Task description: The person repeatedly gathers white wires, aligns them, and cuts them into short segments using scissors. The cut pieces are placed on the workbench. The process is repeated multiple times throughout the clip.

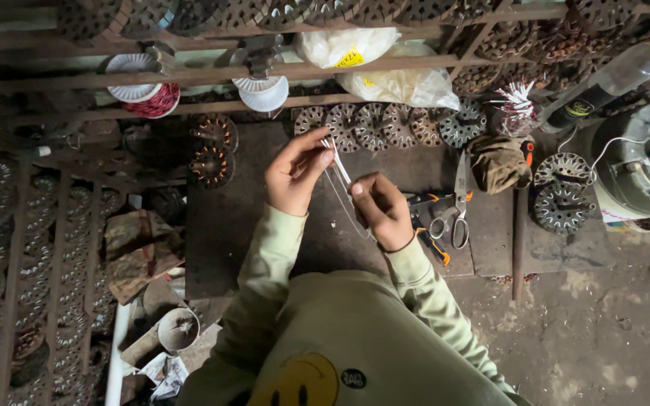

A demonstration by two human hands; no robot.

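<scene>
The right hand (382, 210) is closed around the lower end of a bundle of thin white strips (338, 171), and the left hand (295, 174) pinches their upper end between thumb and fingertips, holding them above a dark work board (227, 225). Just right of the hands lie scissors (457, 210) and orange-handled pliers (430, 225). Farther off, round metal motor cores (374, 124) line the board's edge, below plastic bags (385, 68).
</scene>
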